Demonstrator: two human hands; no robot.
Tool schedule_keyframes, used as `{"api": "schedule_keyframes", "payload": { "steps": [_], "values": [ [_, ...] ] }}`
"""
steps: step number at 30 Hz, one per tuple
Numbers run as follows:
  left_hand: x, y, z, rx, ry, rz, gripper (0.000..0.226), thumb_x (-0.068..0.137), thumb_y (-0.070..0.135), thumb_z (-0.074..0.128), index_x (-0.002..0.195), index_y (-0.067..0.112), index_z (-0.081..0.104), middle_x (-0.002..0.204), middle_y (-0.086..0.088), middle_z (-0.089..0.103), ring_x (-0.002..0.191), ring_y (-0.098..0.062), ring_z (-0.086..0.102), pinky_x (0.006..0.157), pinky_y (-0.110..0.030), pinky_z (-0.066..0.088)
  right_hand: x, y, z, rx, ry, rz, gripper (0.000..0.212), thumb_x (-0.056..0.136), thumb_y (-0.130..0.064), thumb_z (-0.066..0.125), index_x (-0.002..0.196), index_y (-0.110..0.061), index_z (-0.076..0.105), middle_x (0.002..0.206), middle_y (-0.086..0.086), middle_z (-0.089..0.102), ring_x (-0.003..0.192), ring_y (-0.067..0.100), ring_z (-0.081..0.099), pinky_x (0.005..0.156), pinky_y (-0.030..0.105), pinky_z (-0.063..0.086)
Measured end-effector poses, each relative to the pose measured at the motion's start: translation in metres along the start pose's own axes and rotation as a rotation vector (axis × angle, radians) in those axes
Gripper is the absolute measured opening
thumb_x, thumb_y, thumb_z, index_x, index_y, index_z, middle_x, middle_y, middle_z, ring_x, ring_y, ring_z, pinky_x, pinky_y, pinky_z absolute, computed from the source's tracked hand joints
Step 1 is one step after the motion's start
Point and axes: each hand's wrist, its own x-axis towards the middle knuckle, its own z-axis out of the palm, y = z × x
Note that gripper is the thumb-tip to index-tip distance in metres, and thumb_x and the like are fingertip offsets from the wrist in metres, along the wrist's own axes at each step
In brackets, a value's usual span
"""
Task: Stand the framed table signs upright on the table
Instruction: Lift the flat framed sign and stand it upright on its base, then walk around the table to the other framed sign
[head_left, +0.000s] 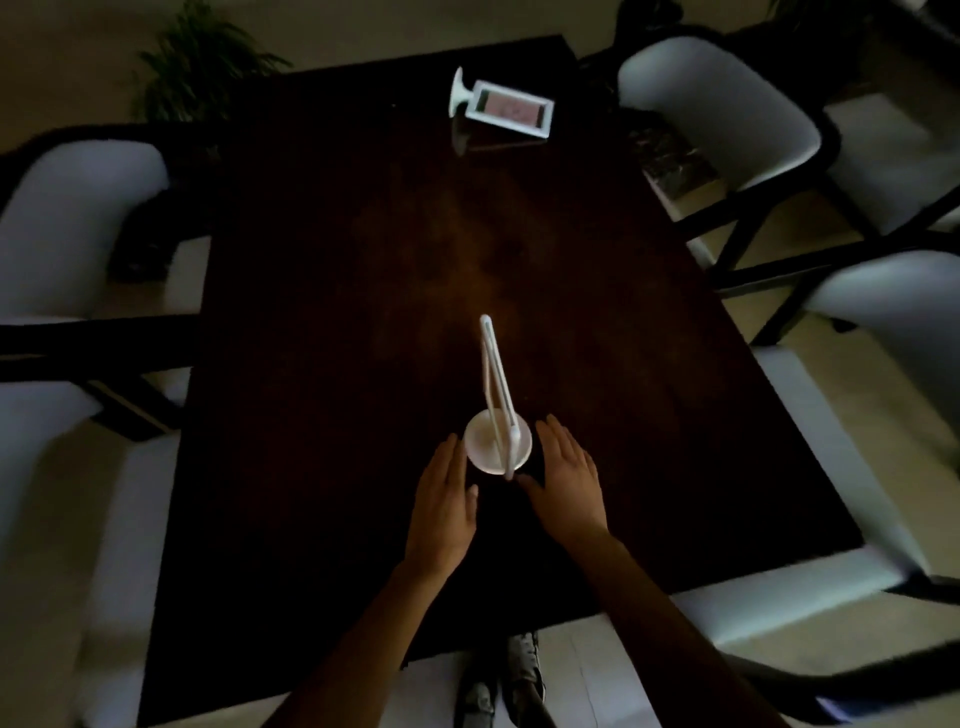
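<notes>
Worktop: dark rectangular wooden worktop (363, 322)
Far sign: white framed table sign (506, 108), lying flat at far end
Near sign: white framed sign on round base (500, 415), upright
Hands: left hand (445, 496), right hand (566, 480) released, flanking base
Next: reach far sign, raise it onto its base

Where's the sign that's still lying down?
In the head view, the fallen sign lies at the table's far end, right of centre, near the far right chair.
</notes>
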Motion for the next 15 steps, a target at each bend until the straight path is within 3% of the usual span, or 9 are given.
{"api": "schedule_keyframes", "payload": {
  "steps": [3,7,12,15],
  "values": [
    [-0.031,0.007,-0.007,-0.013,0.099,-0.008,0.039,0.09,0.012,0.056,0.129,0.004,0.051,0.134,-0.016,0.054,0.125,-0.028,0.05,0.101,-0.038,0.044,-0.031,0.01,-0.014,-0.056,0.068,0.036,0.067,0.089,-0.028,0.058,0.145,-0.018,0.023,0.156,0.006,0.025,0.143,0.025,0.021,0.115,0.041,0.022],
    [-0.075,0.034,-0.014,-0.008,0.095,0.15,0.026,0.086,0.007,0.061,0.112,0.004,0.062,0.112,-0.014,0.067,0.105,-0.029,0.063,0.087,-0.04,0.051,-0.079,0.017,-0.04,-0.11,0.134,0.084,0.065,0.089,-0.035,0.057,0.144,-0.017,0.026,0.153,0.009,0.03,0.141,0.027,0.026,0.114,0.044,0.026],
    [-0.097,0.091,-0.013,0.005,-0.036,0.337,0.023,0.089,0.013,0.057,0.11,0.006,0.064,0.11,-0.012,0.068,0.103,-0.027,0.062,0.087,-0.04,0.052,-0.144,0.034,-0.082,-0.104,0.248,0.142,0.059,0.089,-0.038,0.056,0.14,-0.019,0.034,0.145,0.008,0.042,0.133,0.027,0.038,0.107,0.042,0.034],
    [-0.103,0.139,-0.003,0.003,-0.204,0.46,0.026,0.093,0.021,0.049,0.113,0.008,0.062,0.111,-0.012,0.067,0.104,-0.028,0.061,0.086,-0.038,0.049,-0.187,0.055,-0.112,-0.074,0.265,0.271,0.043,0.09,-0.039,0.052,0.129,-0.022,0.048,0.129,0.007,0.057,0.115,0.028,0.054,0.09,0.039,0.048]
  ]
}}
